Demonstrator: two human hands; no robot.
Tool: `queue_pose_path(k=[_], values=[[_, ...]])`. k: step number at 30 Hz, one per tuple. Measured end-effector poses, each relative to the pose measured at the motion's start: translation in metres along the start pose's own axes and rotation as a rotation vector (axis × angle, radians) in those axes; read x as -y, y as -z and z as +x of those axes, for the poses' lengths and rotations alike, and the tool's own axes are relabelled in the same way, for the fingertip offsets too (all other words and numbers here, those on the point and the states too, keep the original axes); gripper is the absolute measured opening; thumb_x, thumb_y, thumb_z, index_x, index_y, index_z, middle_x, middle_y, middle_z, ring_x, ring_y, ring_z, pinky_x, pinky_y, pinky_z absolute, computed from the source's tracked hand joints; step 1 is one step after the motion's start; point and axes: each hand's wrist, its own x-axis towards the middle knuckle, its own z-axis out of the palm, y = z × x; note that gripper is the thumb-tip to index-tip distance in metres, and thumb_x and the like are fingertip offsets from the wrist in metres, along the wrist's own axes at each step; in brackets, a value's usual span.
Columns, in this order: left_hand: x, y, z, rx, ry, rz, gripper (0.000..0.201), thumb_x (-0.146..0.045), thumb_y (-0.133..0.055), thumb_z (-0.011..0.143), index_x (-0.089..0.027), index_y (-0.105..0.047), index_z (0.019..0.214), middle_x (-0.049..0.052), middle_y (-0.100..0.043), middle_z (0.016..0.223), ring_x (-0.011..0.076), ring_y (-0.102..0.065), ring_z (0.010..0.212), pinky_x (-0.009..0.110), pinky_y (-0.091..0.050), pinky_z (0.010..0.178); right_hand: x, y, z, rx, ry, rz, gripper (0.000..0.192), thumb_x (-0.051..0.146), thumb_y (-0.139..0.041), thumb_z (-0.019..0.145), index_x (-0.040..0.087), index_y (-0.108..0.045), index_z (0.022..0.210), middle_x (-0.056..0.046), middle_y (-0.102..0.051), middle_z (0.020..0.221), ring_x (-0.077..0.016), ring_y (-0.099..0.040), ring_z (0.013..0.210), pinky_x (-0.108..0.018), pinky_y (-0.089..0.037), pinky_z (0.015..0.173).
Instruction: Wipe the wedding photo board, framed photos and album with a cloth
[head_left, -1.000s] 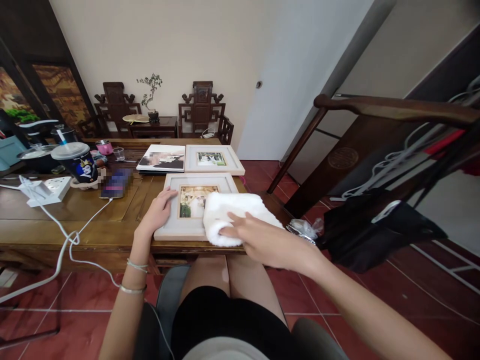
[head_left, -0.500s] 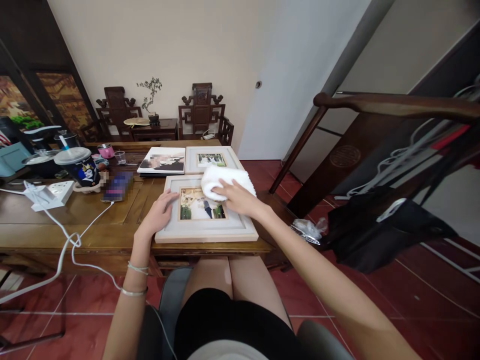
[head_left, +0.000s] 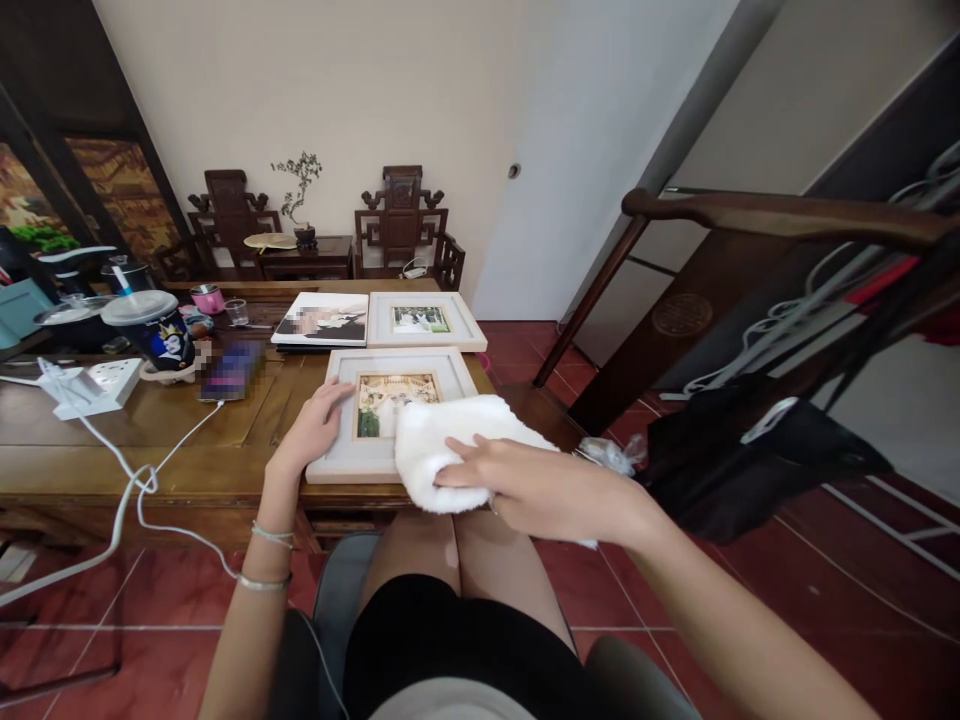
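Far left on the wooden tabletop (head_left: 150, 430) sits a white power strip (head_left: 90, 385) with its cable trailing off the edge, and behind it a dark cup with a lid and straw (head_left: 154, 325). Next comes a phone (head_left: 232, 368) on a charging lead. The left hand (head_left: 315, 425) lies flat and open on the left border of a pale picture frame (head_left: 352, 440), which rests flat at the tabletop's near edge. Beyond it lie a photo print (head_left: 322, 318) and a second frame (head_left: 420, 320), side by side. The right hand (head_left: 540, 490) presses down on a white towel (head_left: 435, 450), fingers spread over it, covering the frame's near right corner. Further right stands a dark wooden chair (head_left: 750, 260) with a black bag (head_left: 750, 460).
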Motion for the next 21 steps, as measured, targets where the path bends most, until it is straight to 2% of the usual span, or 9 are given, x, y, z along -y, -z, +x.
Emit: queue_pose_path(k=[2,4,6,7,9,12,14,17,21], values=[[0.0,0.0,0.0,-0.002,-0.005,0.0,0.046,-0.012,-0.037,0.087,-0.014,-0.058,0.129,0.01,-0.056,0.139,0.0223,-0.035,0.142,0.045,-0.025,0.119,0.004,-0.004,0.001,-0.021,0.008,0.013,0.068,-0.009,-0.037,0.066,0.021,-0.065,0.12,-0.01,-0.068,0.122,-0.03,-0.043,0.136,-0.043,-0.041,0.104],[0.0,0.0,0.0,-0.006,-0.002,-0.006,0.046,-0.012,-0.037,0.087,-0.014,-0.058,0.128,0.01,-0.056,0.138,0.0228,-0.036,0.141,0.045,-0.026,0.119,-0.004,-0.01,0.015,-0.064,-0.003,0.027,0.072,-0.009,-0.037,0.066,0.021,-0.06,0.128,-0.011,-0.064,0.128,-0.0297,-0.041,0.138,-0.045,-0.038,0.106],[0.0,0.001,0.0,-0.003,0.007,-0.011,0.047,-0.012,-0.037,0.086,-0.014,-0.058,0.128,0.01,-0.056,0.138,0.0227,-0.036,0.141,0.045,-0.025,0.119,-0.022,-0.016,0.037,-0.12,-0.03,0.024,0.076,-0.009,-0.037,0.068,0.021,-0.054,0.136,-0.011,-0.059,0.136,-0.0295,-0.039,0.139,-0.047,-0.033,0.11],[-0.001,0.001,0.0,0.0,0.012,-0.011,0.047,-0.012,-0.037,0.086,-0.015,-0.058,0.128,0.01,-0.056,0.139,0.0225,-0.035,0.141,0.045,-0.025,0.119,-0.034,-0.017,0.049,-0.141,-0.032,0.006,0.076,-0.01,-0.036,0.068,0.017,-0.052,0.137,-0.012,-0.057,0.137,-0.0293,-0.033,0.142,-0.047,-0.029,0.113],[-0.001,0.001,0.0,0.008,0.019,-0.008,0.048,-0.012,-0.037,0.086,-0.015,-0.057,0.129,0.01,-0.055,0.139,0.0219,-0.034,0.142,0.045,-0.024,0.119,-0.058,-0.017,0.072,-0.239,-0.074,-0.04,0.075,-0.01,-0.036,0.068,0.014,-0.049,0.139,-0.014,-0.056,0.138,-0.0289,-0.029,0.144,-0.047,-0.025,0.115],[-0.002,0.002,0.0,0.015,0.025,-0.003,0.048,-0.012,-0.036,0.086,-0.014,-0.057,0.13,0.011,-0.054,0.141,0.0217,-0.033,0.143,0.044,-0.023,0.12,-0.086,-0.01,0.101,-0.385,-0.169,-0.125,0.07,-0.007,-0.037,0.073,0.013,-0.048,0.139,-0.017,-0.058,0.134,-0.0316,-0.031,0.142,-0.052,-0.026,0.111],[-0.003,0.003,0.0,0.016,0.03,-0.006,0.047,-0.013,-0.036,0.087,-0.013,-0.057,0.13,0.011,-0.053,0.141,0.0217,-0.033,0.143,0.044,-0.023,0.12,-0.096,-0.007,0.112,-0.424,-0.222,-0.177,0.067,-0.005,-0.039,0.074,0.012,-0.048,0.139,-0.018,-0.06,0.131,-0.0343,-0.032,0.14,-0.055,-0.026,0.109],[-0.004,0.003,0.0,0.005,0.037,-0.012,0.047,-0.013,-0.037,0.087,-0.014,-0.057,0.129,0.011,-0.054,0.14,0.0221,-0.034,0.143,0.044,-0.024,0.12,-0.092,-0.009,0.113,-0.385,-0.233,-0.223,0.064,-0.006,-0.041,0.074,0.01,-0.053,0.135,-0.019,-0.064,0.124,-0.0372,-0.036,0.134,-0.055,-0.026,0.107],[-0.004,0.001,0.0,-0.014,0.037,-0.012,0.047,-0.012,-0.037,0.087,-0.014,-0.058,0.128,0.011,-0.055,0.14,0.0226,-0.035,0.142,0.045,-0.024,0.119,-0.057,-0.013,0.08,-0.25,-0.141,-0.21,0.068,-0.01,-0.041,0.068,0.011,-0.058,0.13,-0.017,-0.068,0.115,-0.035,-0.045,0.128,-0.05,-0.029,0.106]])
